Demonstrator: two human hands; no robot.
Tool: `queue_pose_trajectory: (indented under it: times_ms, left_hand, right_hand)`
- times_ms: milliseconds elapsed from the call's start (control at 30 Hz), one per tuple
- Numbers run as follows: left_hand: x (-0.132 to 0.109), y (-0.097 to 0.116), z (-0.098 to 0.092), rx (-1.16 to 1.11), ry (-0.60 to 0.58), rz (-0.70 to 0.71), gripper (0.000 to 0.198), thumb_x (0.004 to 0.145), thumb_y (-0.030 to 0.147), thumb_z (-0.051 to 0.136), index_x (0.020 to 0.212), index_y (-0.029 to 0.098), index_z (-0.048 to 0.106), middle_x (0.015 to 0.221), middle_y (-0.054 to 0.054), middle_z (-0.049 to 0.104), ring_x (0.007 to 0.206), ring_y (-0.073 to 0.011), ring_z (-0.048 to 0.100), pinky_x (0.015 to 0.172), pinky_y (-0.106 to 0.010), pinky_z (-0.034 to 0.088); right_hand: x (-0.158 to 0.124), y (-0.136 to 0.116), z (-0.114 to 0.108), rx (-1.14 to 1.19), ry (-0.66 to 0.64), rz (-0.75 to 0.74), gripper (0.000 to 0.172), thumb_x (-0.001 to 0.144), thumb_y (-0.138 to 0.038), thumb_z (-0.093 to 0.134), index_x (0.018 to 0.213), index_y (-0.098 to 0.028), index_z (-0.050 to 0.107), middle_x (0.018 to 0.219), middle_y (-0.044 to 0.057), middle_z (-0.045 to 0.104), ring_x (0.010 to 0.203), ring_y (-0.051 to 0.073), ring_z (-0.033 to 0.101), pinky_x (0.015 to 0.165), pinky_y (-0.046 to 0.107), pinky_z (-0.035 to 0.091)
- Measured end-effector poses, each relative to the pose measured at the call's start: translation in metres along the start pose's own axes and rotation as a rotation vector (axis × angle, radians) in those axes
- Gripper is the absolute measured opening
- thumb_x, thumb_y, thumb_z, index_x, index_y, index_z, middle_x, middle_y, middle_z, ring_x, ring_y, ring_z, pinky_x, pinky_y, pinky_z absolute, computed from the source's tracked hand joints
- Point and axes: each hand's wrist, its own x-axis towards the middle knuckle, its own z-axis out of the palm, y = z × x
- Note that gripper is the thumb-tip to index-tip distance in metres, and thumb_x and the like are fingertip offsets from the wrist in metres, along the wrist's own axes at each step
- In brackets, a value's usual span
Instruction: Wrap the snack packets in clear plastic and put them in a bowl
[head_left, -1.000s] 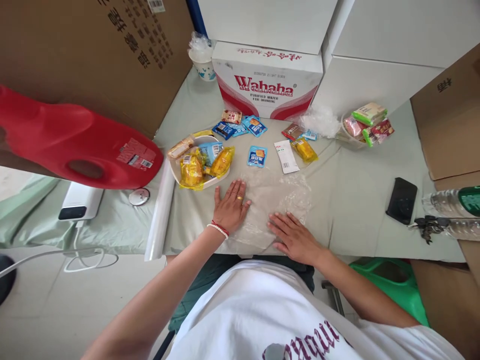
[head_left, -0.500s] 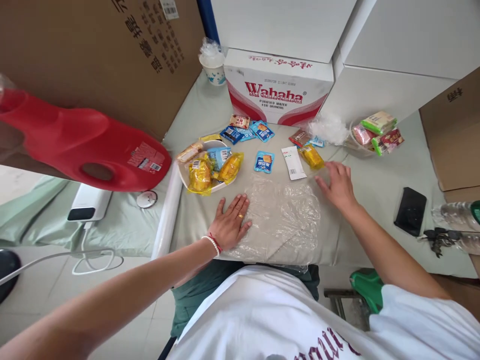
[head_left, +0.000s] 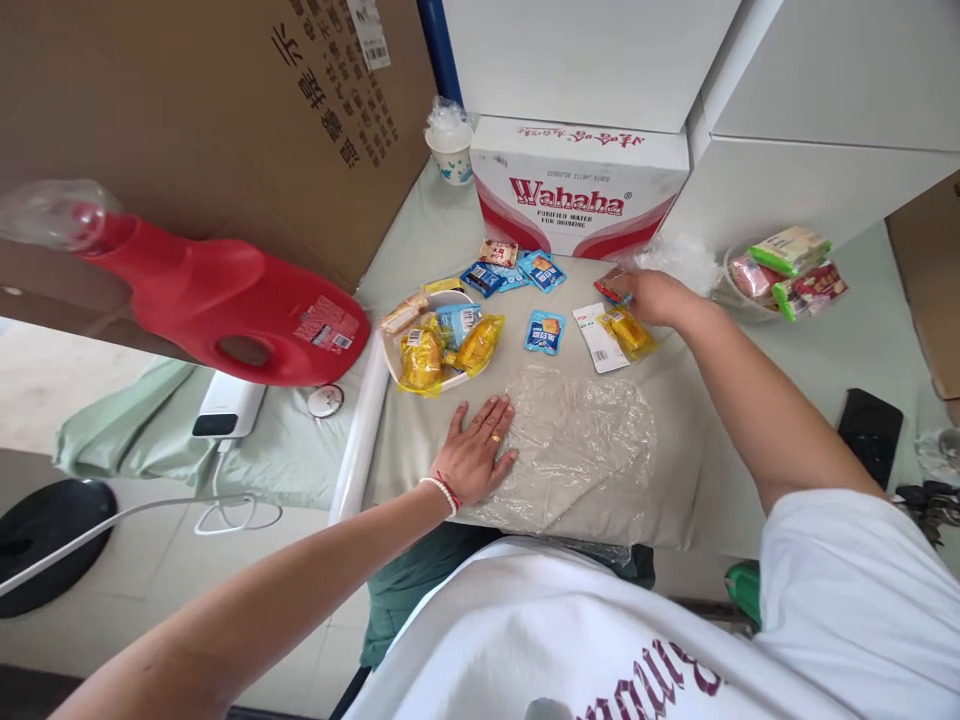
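Observation:
My left hand (head_left: 478, 452) lies flat with fingers spread on the left edge of a clear plastic sheet (head_left: 581, 440) spread on the table. My right hand (head_left: 651, 296) is stretched far forward, its fingers curled over a red snack packet (head_left: 609, 290) near the Wahaha box (head_left: 579, 188). Whether it grips the packet is hidden. A yellow packet (head_left: 628, 331) and a white packet (head_left: 598, 338) lie just below that hand. A blue packet (head_left: 547, 332) sits to their left.
A white plate (head_left: 441, 345) holds yellow and blue snacks at the left. More blue packets (head_left: 517, 272) lie behind. A bowl of snacks (head_left: 787, 265) stands at the right, a black phone (head_left: 870, 436) nearer. A red jug (head_left: 225, 305), power bank (head_left: 227, 404), paper cup (head_left: 451, 153).
My right hand left the plastic sheet and reached forward and right, then up to the red packet by the box. My left hand stayed flat on the sheet.

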Motion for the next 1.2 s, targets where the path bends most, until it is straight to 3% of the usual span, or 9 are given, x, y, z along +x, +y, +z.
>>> queue_pose_trajectory:
  times_ms: [100, 267, 433, 567, 800, 867, 1000, 1067, 1200]
  left_hand:
    - [0.000, 0.001, 0.000, 0.007, -0.007, -0.012, 0.072, 0.106, 0.048, 0.037, 0.169, 0.017, 0.020, 0.172, -0.013, 0.030, 0.160, -0.0299, 0.030, 0.131, -0.058, 0.006]
    - [0.000, 0.003, 0.000, 0.001, -0.002, -0.023, 0.071, 0.107, 0.048, 0.036, 0.169, 0.018, 0.020, 0.172, -0.013, 0.030, 0.160, -0.0290, 0.031, 0.131, -0.058, 0.007]
    - [0.000, 0.004, -0.002, -0.017, 0.019, -0.027, 0.072, 0.106, 0.046, 0.038, 0.169, 0.020, 0.017, 0.171, -0.013, 0.033, 0.158, -0.0302, 0.033, 0.131, -0.058, 0.010]
    - [0.000, 0.003, -0.003, -0.036, 0.011, -0.025, 0.071, 0.106, 0.047, 0.039, 0.169, 0.020, 0.020, 0.171, -0.013, 0.033, 0.158, -0.0301, 0.034, 0.131, -0.058, 0.010]
    - [-0.001, 0.002, -0.004, -0.047, -0.024, -0.037, 0.070, 0.106, 0.048, 0.038, 0.168, 0.018, 0.024, 0.171, -0.012, 0.034, 0.159, -0.0286, 0.033, 0.132, -0.056, 0.009]
    - [-0.001, 0.001, -0.004, -0.051, -0.036, -0.037, 0.070, 0.106, 0.049, 0.038, 0.168, 0.018, 0.025, 0.171, -0.012, 0.034, 0.159, -0.0283, 0.032, 0.132, -0.056, 0.008]
    - [-0.002, 0.000, -0.004, -0.057, -0.049, -0.045, 0.069, 0.107, 0.048, 0.036, 0.167, 0.017, 0.025, 0.172, -0.011, 0.032, 0.160, -0.0278, 0.031, 0.133, -0.057, 0.007]
    - [-0.002, 0.000, -0.004, -0.057, -0.049, -0.044, 0.069, 0.107, 0.048, 0.036, 0.168, 0.017, 0.025, 0.171, -0.011, 0.033, 0.160, -0.0282, 0.031, 0.132, -0.058, 0.008]
    - [-0.002, 0.000, -0.004, -0.065, -0.044, -0.032, 0.070, 0.106, 0.048, 0.037, 0.168, 0.018, 0.026, 0.171, -0.013, 0.034, 0.159, -0.0289, 0.032, 0.132, -0.058, 0.009]
  right_hand:
    - [0.033, -0.012, 0.006, -0.091, -0.033, 0.015, 0.069, 0.088, -0.009, 0.060, 0.154, -0.027, 0.053, 0.156, 0.014, 0.052, 0.138, 0.035, 0.052, 0.097, 0.041, 0.051]
    - [0.057, -0.015, 0.008, -0.189, -0.096, 0.094, 0.058, 0.090, -0.017, 0.063, 0.148, -0.018, 0.057, 0.145, 0.021, 0.059, 0.128, 0.038, 0.059, 0.097, 0.047, 0.050]
    - [0.054, -0.029, -0.016, -0.106, 0.087, 0.110, 0.050, 0.089, -0.032, 0.067, 0.136, -0.015, 0.063, 0.131, 0.019, 0.066, 0.115, 0.034, 0.066, 0.092, 0.040, 0.052]
    - [0.068, -0.066, -0.026, -0.020, 0.201, 0.018, 0.047, 0.088, -0.037, 0.067, 0.129, -0.014, 0.064, 0.126, 0.017, 0.069, 0.112, 0.034, 0.064, 0.090, 0.039, 0.051]
    - [0.142, -0.152, -0.018, 0.068, 0.311, -0.139, 0.051, 0.090, -0.036, 0.068, 0.134, -0.011, 0.063, 0.137, 0.017, 0.064, 0.132, 0.035, 0.049, 0.108, 0.042, 0.044]
    - [0.158, -0.177, -0.012, 0.125, 0.296, -0.116, 0.055, 0.092, -0.042, 0.066, 0.136, -0.009, 0.061, 0.138, 0.017, 0.062, 0.133, 0.036, 0.047, 0.110, 0.044, 0.043]
    - [0.171, -0.211, 0.002, 0.184, 0.135, -0.056, 0.073, 0.087, -0.051, 0.071, 0.145, -0.009, 0.056, 0.153, 0.023, 0.049, 0.143, 0.043, 0.038, 0.113, 0.054, 0.039]
    - [0.169, -0.217, 0.009, 0.183, 0.078, -0.055, 0.078, 0.083, -0.045, 0.077, 0.149, -0.010, 0.052, 0.156, 0.024, 0.045, 0.144, 0.044, 0.037, 0.114, 0.057, 0.038]
    - [0.155, -0.211, 0.011, 0.203, 0.055, -0.015, 0.071, 0.084, -0.032, 0.074, 0.149, -0.011, 0.053, 0.147, 0.024, 0.056, 0.137, 0.040, 0.048, 0.111, 0.053, 0.042]
